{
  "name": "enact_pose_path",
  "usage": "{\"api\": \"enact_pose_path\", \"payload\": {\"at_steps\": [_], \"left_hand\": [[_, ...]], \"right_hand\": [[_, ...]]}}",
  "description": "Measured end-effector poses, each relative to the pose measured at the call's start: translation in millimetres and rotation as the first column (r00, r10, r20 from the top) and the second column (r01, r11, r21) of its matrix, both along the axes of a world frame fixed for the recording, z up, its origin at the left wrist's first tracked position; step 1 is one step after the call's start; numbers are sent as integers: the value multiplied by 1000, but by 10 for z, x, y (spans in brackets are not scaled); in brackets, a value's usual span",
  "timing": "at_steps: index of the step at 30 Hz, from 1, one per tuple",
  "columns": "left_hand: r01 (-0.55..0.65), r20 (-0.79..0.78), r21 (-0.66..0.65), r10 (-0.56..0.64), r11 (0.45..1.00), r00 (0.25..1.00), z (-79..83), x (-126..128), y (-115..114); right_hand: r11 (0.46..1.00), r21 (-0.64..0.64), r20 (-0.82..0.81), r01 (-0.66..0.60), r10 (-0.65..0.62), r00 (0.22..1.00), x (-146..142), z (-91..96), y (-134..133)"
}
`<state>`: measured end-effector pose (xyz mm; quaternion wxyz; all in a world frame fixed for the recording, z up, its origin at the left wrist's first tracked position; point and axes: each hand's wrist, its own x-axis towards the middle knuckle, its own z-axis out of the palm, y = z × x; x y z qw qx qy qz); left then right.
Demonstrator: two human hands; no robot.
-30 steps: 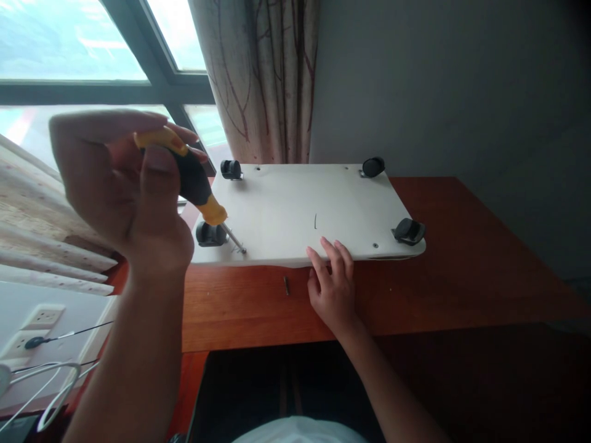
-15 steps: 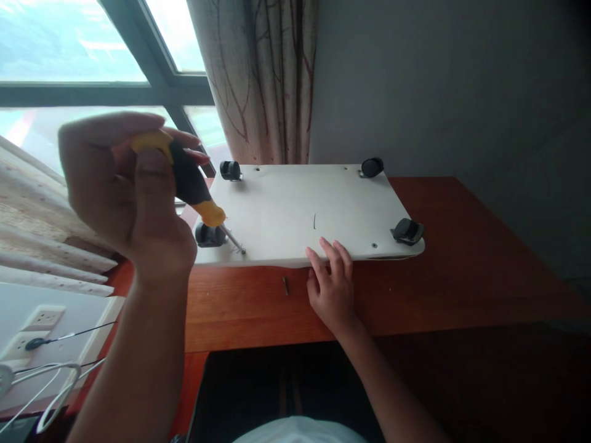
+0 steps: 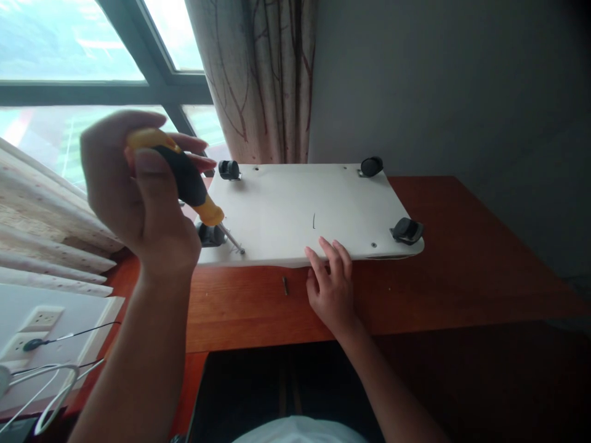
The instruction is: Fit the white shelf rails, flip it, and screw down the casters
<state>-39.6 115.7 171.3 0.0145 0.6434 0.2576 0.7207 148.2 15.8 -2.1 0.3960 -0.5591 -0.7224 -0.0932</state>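
The left hand (image 3: 138,203) is raised with its wrist bent, fingers curled firmly round a screwdriver (image 3: 188,177). The shaft slants toward 4 o'clock, its tip at the near edge of the white board (image 3: 277,203), around the board's 8 o'clock. The right hand (image 3: 331,301) lies low, fingers loosely spread, gripping nothing visible, fingertips resting on that same edge at 5 o'clock; a screw (image 3: 285,285) lies near it at 9 o'clock. Wheels stand at the board's 10, 2, 4 and 8 o'clock corners. The worktop (image 3: 471,264) stretches past the board toward 3 o'clock, its front edge crossing beneath the right forearm. A curtain (image 3: 268,74) hangs at 12.
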Motion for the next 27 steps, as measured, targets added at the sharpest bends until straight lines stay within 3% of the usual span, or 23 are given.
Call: {"api": "enact_pose_path", "payload": {"at_steps": [7,11,15,21,27], "left_hand": [[-137,-15,61,138,989,990,-40,-163,94],[-76,11,141,75,987,997,-98,-73,121],[-66,67,107,59,992,996,-95,-22,135],[-195,-27,180,203,964,979,-38,-108,158],[16,39,129,-22,992,999,-68,8,104]], "right_hand": [[1000,-1,-9,-1,1,1000,3,-1,-1],[1000,4,-6,-2,2,1000,5,-3,-4],[1000,4,-2,-2,2,1000,1,1,-6],[1000,9,-5,2,-1,1000,-5,3,4],[1000,5,8,1,-1,1000,4,7,0]]}}
